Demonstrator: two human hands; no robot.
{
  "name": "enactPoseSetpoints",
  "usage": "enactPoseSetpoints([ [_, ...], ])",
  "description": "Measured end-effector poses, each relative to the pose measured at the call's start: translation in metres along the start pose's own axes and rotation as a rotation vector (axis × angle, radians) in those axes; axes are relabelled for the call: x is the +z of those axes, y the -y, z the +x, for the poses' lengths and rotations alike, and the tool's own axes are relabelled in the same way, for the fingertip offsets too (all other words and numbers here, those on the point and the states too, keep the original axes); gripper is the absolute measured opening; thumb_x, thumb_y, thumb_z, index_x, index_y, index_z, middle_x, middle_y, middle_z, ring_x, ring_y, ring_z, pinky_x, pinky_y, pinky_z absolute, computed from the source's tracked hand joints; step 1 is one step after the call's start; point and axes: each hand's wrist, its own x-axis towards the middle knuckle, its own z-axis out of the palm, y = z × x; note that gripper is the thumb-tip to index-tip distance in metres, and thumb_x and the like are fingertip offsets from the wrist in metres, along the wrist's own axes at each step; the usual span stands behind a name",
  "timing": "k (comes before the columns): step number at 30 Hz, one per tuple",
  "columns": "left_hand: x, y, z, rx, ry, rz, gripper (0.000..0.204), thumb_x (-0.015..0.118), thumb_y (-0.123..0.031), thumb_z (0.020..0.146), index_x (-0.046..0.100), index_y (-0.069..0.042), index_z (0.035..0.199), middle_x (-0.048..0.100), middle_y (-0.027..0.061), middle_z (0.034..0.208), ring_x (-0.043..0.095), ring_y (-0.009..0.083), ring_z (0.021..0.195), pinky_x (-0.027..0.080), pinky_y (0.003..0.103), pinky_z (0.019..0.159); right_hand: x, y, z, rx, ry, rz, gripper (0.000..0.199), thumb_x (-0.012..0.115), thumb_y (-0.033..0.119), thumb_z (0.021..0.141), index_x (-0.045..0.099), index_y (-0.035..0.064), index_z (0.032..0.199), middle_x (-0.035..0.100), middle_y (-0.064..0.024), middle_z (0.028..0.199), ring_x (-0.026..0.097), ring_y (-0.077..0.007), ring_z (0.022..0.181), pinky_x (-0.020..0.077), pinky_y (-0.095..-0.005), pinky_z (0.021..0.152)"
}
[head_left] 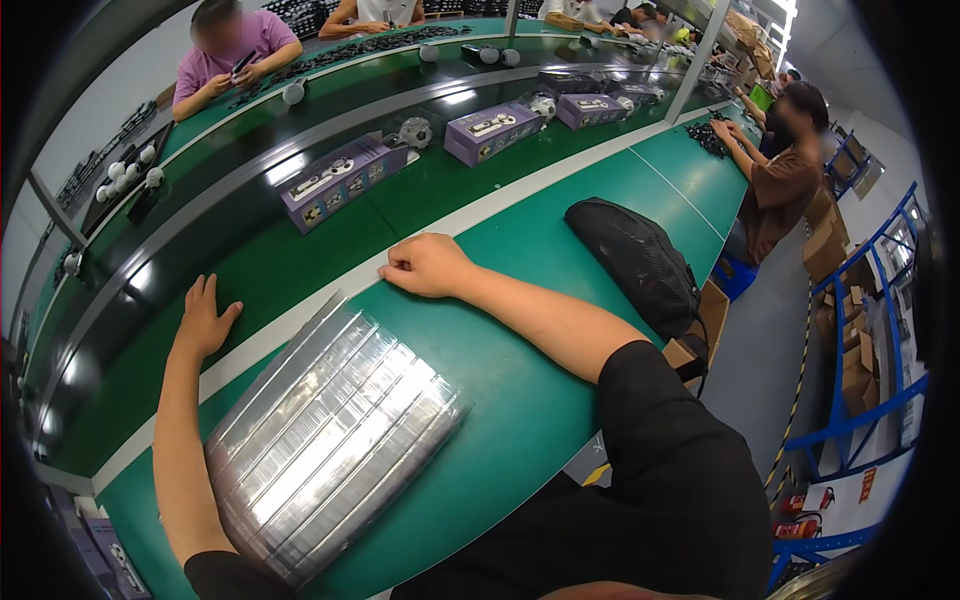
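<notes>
— Green workbench (pixel 560 200) fills the frame, curving from lower left to upper right, with a dark conveyor belt (pixel 250 215) running along its far side. What do we record for the hands?

— We note the left hand (pixel 205 320) lying flat at centre left, fingers spread, palm down near the white strip at the belt's edge; it holds nothing. The right hand (pixel 428 265) rests at frame centre as a loose fist on the same strip, also holding nothing that we can see.

— And the nearest item?

— A stack of clear plastic trays (pixel 330 440) lies at lower centre, between both forearms, just beside the left one. Purple boxes (pixel 345 180) ride the belt above. A black bag (pixel 640 260) sits at centre right.
</notes>
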Motion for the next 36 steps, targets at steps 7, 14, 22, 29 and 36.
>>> enactPoseSetpoints([
  [7, 0.004, 0.002, 0.000, 0.009, -0.073, 0.037, 0.082, 0.065, -0.034, 0.086, 0.023, 0.001, 0.148, 0.022, 0.0249, 0.153, 0.020, 0.0375, 0.143, 0.027, 0.043, 0.115, 0.001, 0.000, 0.000, 0.001, 0.003, 0.008, 0.033, 0.064, 0.034, 0.084, 0.060, 0.0072, 0.066, 0.060, -0.0087, 0.064, 0.060, -0.0293, 0.064, 0.0453, -0.0410, 0.057],
  [14, 0.004, 0.005, 0.002, 0.014, -0.072, 0.034, 0.084, 0.066, -0.034, 0.086, 0.021, 0.001, 0.148, 0.022, 0.0250, 0.153, 0.019, 0.0386, 0.143, 0.027, 0.044, 0.115, -0.002, 0.002, 0.000, 0.019, 0.038, -0.007, 0.033, 0.063, 0.034, 0.084, 0.061, 0.0069, 0.066, 0.061, -0.0087, 0.065, 0.060, -0.0301, 0.064, 0.0453, -0.0414, 0.057],
  [22, 0.004, 0.009, 0.001, 0.038, -0.055, 0.053, 0.083, 0.063, -0.037, 0.088, 0.021, 0.002, 0.147, 0.021, 0.0261, 0.153, 0.020, 0.0390, 0.142, 0.023, 0.043, 0.116, 0.001, 0.003, -0.001, 0.013, -0.043, 0.027, 0.023, 0.062, 0.029, 0.086, 0.067, 0.0086, 0.075, 0.067, -0.0088, 0.075, 0.064, -0.0294, 0.071, 0.0505, -0.0394, 0.063],
  [29, 0.022, -0.002, 0.016, 0.117, -0.116, 0.027, 0.085, 0.064, -0.045, 0.086, 0.026, 0.004, 0.145, 0.026, 0.0312, 0.148, 0.025, 0.0439, 0.139, 0.025, 0.046, 0.115, 0.000, -0.024, -0.005, -0.013, 0.026, 0.041, 0.019, 0.067, 0.022, 0.084, 0.074, 0.0127, 0.099, 0.071, -0.0105, 0.090, 0.068, -0.0242, 0.077, 0.0534, -0.0339, 0.070],
  [36, 0.025, 0.003, 0.016, 0.042, -0.129, 0.025, 0.082, 0.067, -0.049, 0.083, 0.036, 0.001, 0.139, 0.030, 0.0278, 0.147, 0.029, 0.0429, 0.137, 0.035, 0.050, 0.108, 0.008, -0.023, 0.004, -0.051, 0.019, 0.164, 0.020, 0.068, 0.020, 0.086, 0.073, 0.0051, 0.097, 0.071, -0.0152, 0.091, 0.069, -0.0277, 0.082, 0.0526, -0.0331, 0.075],
])
